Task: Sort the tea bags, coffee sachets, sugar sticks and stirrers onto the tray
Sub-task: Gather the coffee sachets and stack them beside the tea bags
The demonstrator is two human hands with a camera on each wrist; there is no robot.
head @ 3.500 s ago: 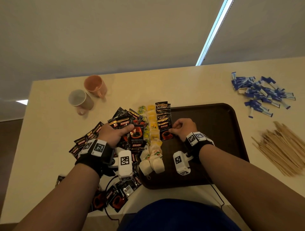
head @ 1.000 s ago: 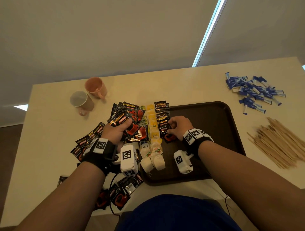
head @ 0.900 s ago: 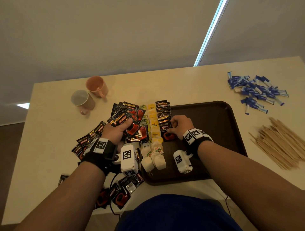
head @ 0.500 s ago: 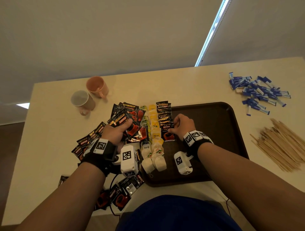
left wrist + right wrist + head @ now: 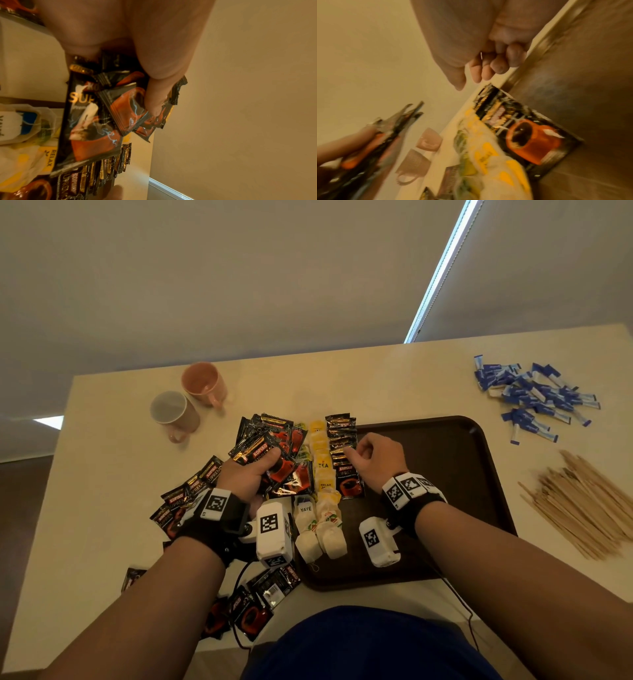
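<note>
Sachets (image 5: 274,460) fill my left hand (image 5: 245,479): thumb on top, fingers underneath, a fanned bunch of black-and-orange packs, at least four by the left wrist view, though I cannot count them exactly. My right hand (image 5: 375,458) hangs over the tray (image 5: 445,474) with its fingers curled in and nothing between them; the fingertips (image 5: 488,75) sit just above the sachet row (image 5: 342,453) laid along the tray's left side (seven or so overlapping, the nearest one showing its full orange cup). Beside that row runs a line of tea bags (image 5: 322,474), yellow tags further up and three or four white bags nearest me; the exact number is hard to tell. More loose sachets (image 5: 191,491) lie on the table (image 5: 102,508) by my left wrist and near my body, roughly a dozen. Two mugs (image 5: 188,402) stand at the far left, one pale, one pink, touching or nearly so. Sugar sticks (image 5: 531,398), blue and white, make a heap of about twenty at the far right, and stirrers (image 5: 582,508) lie in a dense wooden pile near it, too many to count, both off the tray.
</note>
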